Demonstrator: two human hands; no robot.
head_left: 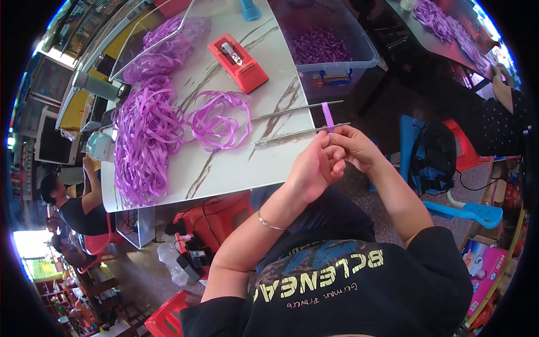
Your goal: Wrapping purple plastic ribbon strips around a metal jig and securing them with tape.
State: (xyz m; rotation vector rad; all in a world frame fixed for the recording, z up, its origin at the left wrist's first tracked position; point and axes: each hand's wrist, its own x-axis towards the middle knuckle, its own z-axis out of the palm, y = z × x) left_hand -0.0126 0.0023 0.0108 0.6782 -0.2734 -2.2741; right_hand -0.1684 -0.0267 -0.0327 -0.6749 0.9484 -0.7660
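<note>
My left hand [313, 168] and my right hand [353, 147] meet at the near end of two thin metal rods [297, 121] that stick out over the table's edge. A short purple ribbon strip [328, 117] is looped across the rods, and the fingertips of both hands pinch it there. On the white marble table [236, 163] lie a loose coil of purple ribbon [219, 119] and a big heap of purple ribbon [145, 140] further left. A red tape dispenser [238, 62] sits beyond the coil.
A clear plastic bin [331, 39] with purple ribbon pieces stands right of the table. Another person [73, 202] sits at the left; someone else's arm [505, 92] shows at the far right. Red stools [208, 222], a blue chair [432, 163] with a black bag surround me.
</note>
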